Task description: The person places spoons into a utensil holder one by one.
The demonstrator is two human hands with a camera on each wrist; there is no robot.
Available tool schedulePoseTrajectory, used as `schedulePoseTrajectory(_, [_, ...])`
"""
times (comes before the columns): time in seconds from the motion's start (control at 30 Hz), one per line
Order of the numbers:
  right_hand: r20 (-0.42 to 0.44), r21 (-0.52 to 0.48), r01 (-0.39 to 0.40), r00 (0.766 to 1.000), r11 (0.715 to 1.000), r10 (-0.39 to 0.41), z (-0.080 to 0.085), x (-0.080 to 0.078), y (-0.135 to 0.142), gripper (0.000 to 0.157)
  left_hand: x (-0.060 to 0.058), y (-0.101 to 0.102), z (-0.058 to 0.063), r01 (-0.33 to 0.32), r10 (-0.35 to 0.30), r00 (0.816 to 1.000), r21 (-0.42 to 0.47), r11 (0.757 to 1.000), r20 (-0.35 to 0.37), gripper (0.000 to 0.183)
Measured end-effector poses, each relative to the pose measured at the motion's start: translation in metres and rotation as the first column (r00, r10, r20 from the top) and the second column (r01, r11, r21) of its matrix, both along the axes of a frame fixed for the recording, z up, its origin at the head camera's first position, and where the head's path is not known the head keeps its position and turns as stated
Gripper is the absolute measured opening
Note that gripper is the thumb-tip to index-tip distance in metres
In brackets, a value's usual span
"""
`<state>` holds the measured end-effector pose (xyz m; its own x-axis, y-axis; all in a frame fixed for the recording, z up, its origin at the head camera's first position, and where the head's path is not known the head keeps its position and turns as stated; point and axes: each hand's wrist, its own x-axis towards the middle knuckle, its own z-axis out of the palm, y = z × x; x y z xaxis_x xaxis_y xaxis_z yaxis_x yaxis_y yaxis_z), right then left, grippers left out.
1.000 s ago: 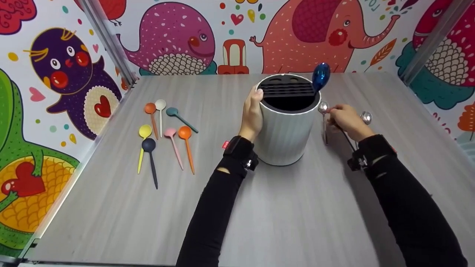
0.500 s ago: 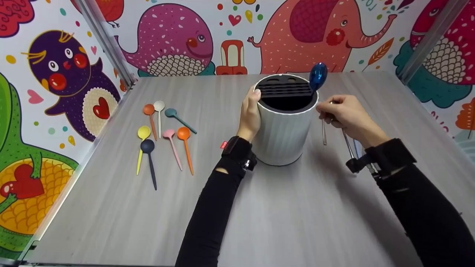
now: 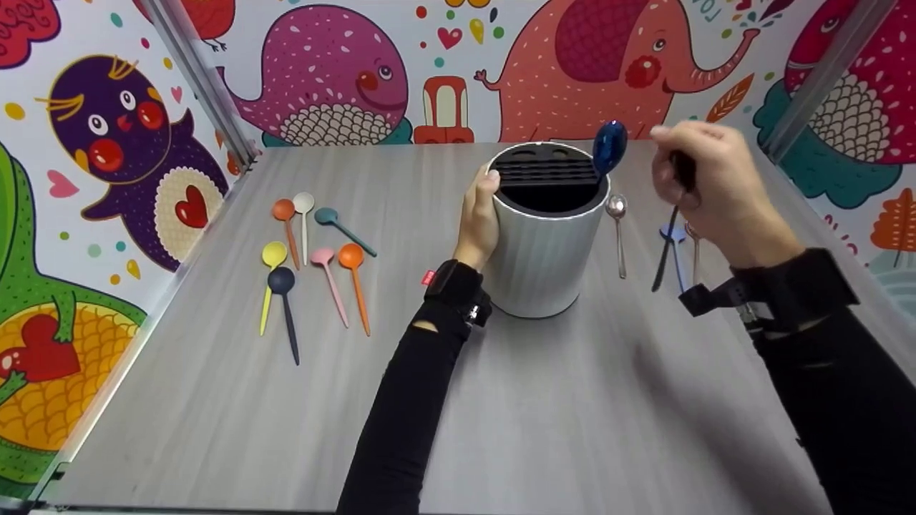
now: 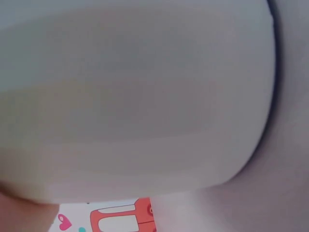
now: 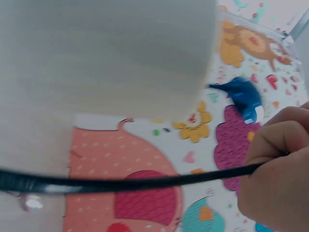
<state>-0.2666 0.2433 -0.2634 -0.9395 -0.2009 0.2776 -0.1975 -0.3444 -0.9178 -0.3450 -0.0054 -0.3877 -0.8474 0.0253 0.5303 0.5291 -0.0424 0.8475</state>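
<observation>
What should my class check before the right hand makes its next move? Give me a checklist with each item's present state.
1. Holder upright: ok, it stands on the table.
2. Holder steadied: ok, the left hand holds its side.
3. Dark utensil secured: ok, the right hand grips it.
4. Dark utensil over the holder's opening: not ok, it is to the holder's right.
5. Shiny blue spoon apart from the right hand: ok, a gap shows between them.
6. Front compartment free inside: cannot tell, too dark.

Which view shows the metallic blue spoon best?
Head: the metallic blue spoon shows crisply, bowl unobstructed above the utensil holder. Right wrist has it blurred, jutting past the holder's edge; left wrist misses it.
</observation>
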Motion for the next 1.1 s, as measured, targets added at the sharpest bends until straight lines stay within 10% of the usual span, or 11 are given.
schedulePoseTrajectory(0.7, [-0.366,-0.234,-0.037,0.929,0.972,-0.053,0.071,-0.007,-0.061,0.03,-0.004,-0.008,0.0,0.023,-0.024,1.0,0.038,0.999,0.007,0.065])
schedulePoseTrajectory(1.1, [-0.283,-0.283,0.052,0.95,0.958,-0.135,0.086,-0.015,-0.078,0.051,-0.003,-0.005,-0.001,0.019,-0.02,1.0,0.052,0.998,0.016,0.065])
